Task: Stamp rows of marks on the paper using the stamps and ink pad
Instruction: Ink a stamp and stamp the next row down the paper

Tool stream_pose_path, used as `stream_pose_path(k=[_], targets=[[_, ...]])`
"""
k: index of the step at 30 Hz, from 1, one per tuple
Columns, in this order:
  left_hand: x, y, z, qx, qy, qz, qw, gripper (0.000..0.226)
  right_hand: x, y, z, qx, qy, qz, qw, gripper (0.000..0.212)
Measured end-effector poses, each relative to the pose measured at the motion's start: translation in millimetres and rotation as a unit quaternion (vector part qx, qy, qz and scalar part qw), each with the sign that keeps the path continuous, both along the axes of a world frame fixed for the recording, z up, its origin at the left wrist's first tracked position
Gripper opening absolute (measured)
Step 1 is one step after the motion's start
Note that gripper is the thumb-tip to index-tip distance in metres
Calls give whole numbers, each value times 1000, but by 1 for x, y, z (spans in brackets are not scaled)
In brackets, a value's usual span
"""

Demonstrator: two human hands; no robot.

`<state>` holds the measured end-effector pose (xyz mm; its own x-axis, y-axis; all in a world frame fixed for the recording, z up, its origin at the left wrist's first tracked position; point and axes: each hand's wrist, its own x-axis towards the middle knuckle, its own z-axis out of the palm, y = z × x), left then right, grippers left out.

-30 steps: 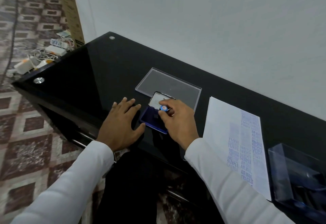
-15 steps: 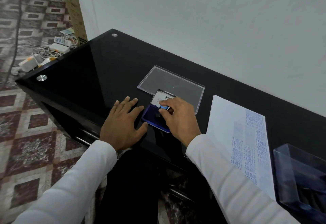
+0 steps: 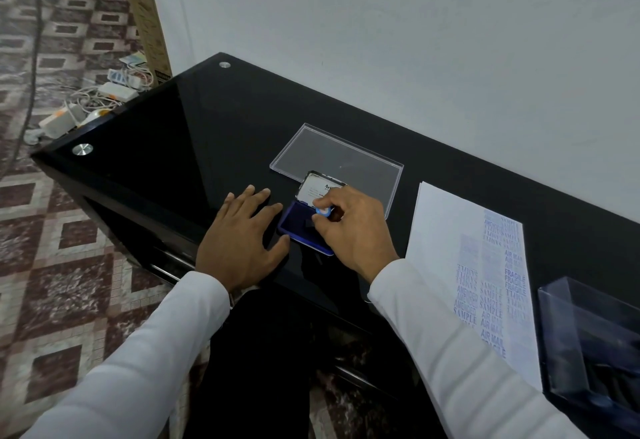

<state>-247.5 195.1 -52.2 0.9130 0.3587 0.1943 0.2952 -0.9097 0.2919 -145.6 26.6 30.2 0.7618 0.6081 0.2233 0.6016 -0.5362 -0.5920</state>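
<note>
The desk (image 3: 180, 134) is a glossy black glass-topped surface set against a plain white wall (image 3: 415, 40); round metal caps sit at its two left corners. Beside it, on the patterned tile floor (image 3: 62, 238), lies a tangle of white cables and power adapters (image 3: 97, 99).

The paper (image 3: 446, 231) lies flat on the right part of the desk, its near corner hidden under the right sleeve. Columns of blue marks fill its right half; legible words include SAMPLE, AIR MAIL and FRAGILE.

A clear plastic box (image 3: 588, 345) stands at the right edge of the view, just beside the paper. Its contents are dark and cannot be identified.

A clear flat lid (image 3: 329, 154) lies on the desk behind the ink pad.

The ink pad (image 3: 299, 224) sits open between the two hands, its blue tray towards the person and its hinged cover (image 3: 317, 189), white inside with print, raised behind the tray and overlapping the clear lid.

The left hand (image 3: 239, 241) lies flat on the desk with fingers spread and straight, holding nothing; the thumb tip is at the near left corner of the ink pad.

The right hand (image 3: 353, 231) is over the pad, its grip closed on the stamp (image 3: 323, 212) between thumb and fingertips. Only the stamp's light blue round top shows, over the blue tray.
</note>
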Motion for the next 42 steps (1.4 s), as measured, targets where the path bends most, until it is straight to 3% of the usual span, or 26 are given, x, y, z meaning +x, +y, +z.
stream_pose_path(k=[10, 25, 42], targets=[[0, 0, 1, 2, -5, -1, 1000, 74, 3, 4, -2, 16, 11, -16, 1000, 29], [1, 0, -2, 8, -1, 3, 1000, 74, 3, 2, -3, 30, 23, -14, 999, 17], [0, 1, -4, 11, -12, 5, 1000, 69, 5, 3, -6, 41, 33, -21, 998, 27]])
